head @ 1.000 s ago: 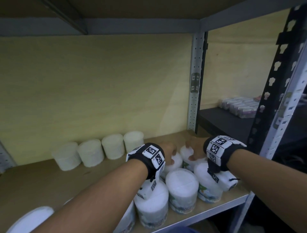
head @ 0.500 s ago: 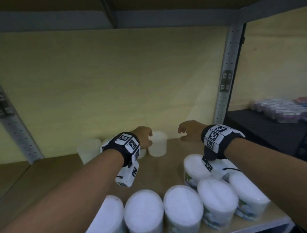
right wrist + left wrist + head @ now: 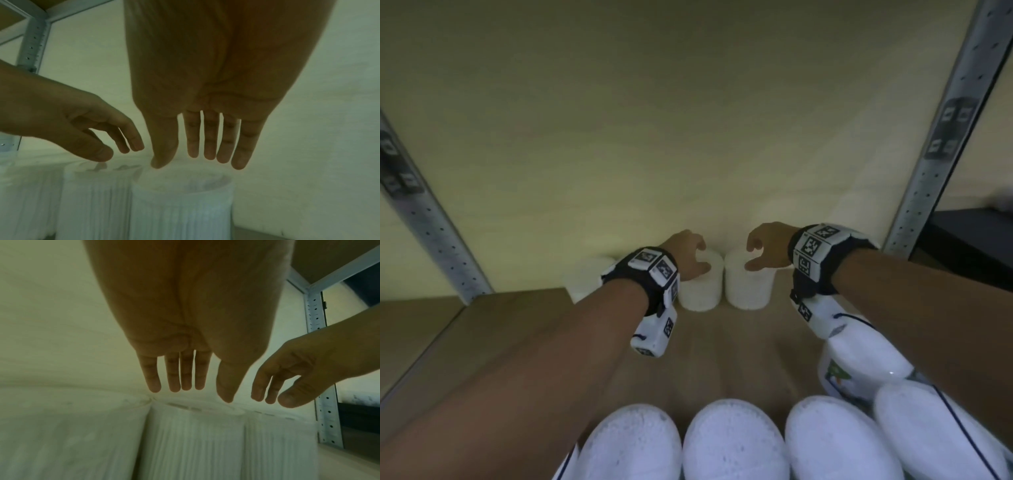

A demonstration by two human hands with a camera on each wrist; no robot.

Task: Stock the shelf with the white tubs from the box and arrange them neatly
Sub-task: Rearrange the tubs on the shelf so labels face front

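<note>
Several white tubs stand in a row against the shelf's back wall. My left hand (image 3: 700,255) hovers over one back-row tub (image 3: 702,287), fingers straight and pointing down just above its lid (image 3: 197,408). Close beside it, my right hand (image 3: 751,255) hangs the same way over the neighbouring tub (image 3: 748,291), its thumb tip near the lid's rim (image 3: 185,180). Neither hand holds anything. Another back-row tub (image 3: 585,277) stands to the left, partly hidden by my left wrist. More white tubs (image 3: 732,442) crowd the shelf's front edge.
The wooden shelf board (image 3: 739,349) is bare between the back row and the front tubs. Grey perforated uprights stand at the left (image 3: 431,222) and right (image 3: 941,137). A plywood wall (image 3: 688,120) closes the back. A dark shelf (image 3: 969,246) lies beyond the right upright.
Both hands left the tubs at the front and reached to the back row, where they now hang close together over two neighbouring tubs. The head view has moved in closer and lower.
</note>
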